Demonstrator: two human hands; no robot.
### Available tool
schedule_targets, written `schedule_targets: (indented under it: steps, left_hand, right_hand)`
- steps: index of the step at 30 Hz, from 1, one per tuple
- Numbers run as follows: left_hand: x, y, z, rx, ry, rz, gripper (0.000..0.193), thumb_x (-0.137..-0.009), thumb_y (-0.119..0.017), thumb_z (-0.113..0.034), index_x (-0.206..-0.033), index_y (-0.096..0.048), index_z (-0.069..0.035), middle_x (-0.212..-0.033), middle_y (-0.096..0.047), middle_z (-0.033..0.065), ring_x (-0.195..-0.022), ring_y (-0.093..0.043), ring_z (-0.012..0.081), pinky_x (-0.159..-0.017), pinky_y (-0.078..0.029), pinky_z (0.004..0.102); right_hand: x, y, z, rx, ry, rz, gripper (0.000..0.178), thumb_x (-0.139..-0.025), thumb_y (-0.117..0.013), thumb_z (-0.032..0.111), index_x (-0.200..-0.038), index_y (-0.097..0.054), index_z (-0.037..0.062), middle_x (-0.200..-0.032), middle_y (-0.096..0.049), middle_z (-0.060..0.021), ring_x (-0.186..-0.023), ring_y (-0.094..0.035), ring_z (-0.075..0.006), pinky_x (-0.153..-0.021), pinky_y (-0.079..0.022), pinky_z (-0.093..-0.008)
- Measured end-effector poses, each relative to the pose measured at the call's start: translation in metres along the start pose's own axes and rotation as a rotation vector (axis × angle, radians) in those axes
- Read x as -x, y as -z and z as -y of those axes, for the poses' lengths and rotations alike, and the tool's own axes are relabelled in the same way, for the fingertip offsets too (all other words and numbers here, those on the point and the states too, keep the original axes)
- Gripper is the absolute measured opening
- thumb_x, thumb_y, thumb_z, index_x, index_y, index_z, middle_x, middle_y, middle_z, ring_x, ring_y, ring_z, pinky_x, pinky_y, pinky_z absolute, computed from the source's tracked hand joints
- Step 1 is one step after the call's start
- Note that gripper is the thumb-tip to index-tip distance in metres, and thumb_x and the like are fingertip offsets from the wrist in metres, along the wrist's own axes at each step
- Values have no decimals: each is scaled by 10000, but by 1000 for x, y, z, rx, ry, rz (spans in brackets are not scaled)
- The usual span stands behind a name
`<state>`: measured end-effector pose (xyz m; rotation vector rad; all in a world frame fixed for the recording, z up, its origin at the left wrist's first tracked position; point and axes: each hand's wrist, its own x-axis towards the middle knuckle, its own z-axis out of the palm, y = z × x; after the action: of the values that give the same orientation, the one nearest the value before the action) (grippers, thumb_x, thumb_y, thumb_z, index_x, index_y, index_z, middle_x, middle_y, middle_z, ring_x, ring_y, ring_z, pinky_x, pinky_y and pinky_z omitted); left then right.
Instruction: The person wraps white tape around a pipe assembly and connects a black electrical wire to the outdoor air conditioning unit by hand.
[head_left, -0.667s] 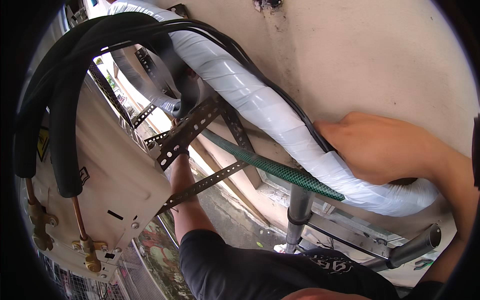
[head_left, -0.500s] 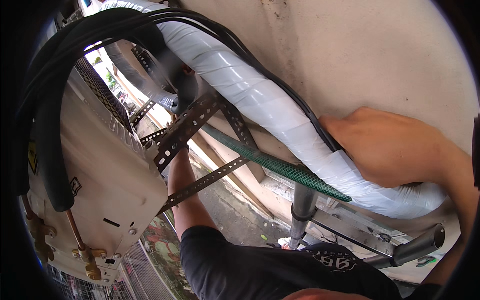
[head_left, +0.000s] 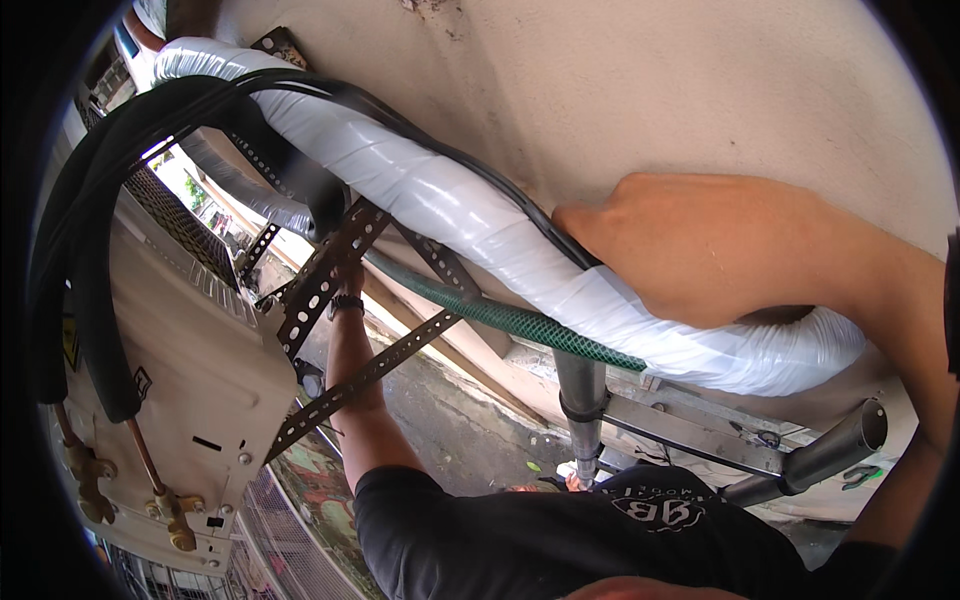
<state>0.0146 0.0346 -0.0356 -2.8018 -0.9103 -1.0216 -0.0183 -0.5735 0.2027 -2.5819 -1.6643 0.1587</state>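
The right hand (head_left: 690,250) holds the white pipe (head_left: 440,190) near the wall (head_left: 720,100). The left hand (head_left: 347,278) is by a metal bar (head_left: 341,247); I can't tell its grip.

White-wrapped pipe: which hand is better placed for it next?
Probably the right hand: it is on the white-wrapped pipe, beside the black cables. The left hand is farther off, partly behind the perforated bracket.

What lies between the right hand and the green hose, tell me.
The white-wrapped pipe lies between the right hand and the green hose, as the head view shows.
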Motion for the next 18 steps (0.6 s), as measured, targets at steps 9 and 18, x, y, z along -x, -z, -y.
schedule_targets:
  steps: [9,18]
  left_hand:
    - [24,-2,-37,143,-129,-374,408,-906,-642,-203,-1290,-660,-64,-1271,-681,207,-1183,-634,405,-1021,-490,536]
    - [26,3,-52,97,-159,-164,441,-924,-551,-111,-1360,-565,-45,-1388,-556,261,-1240,-570,455,-1020,-497,550]
  right_hand:
    - [-3,-9,-6,7,58,-59,377,-838,-595,-27,-1206,-618,-104,-1002,-713,-311,-989,-703,-444,-881,-556,-480]
    - [-5,-9,-4,-38,-4,-89,340,-821,-623,-23,-1156,-606,-79,-939,-701,-307,-918,-689,-464,-837,-540,-504]
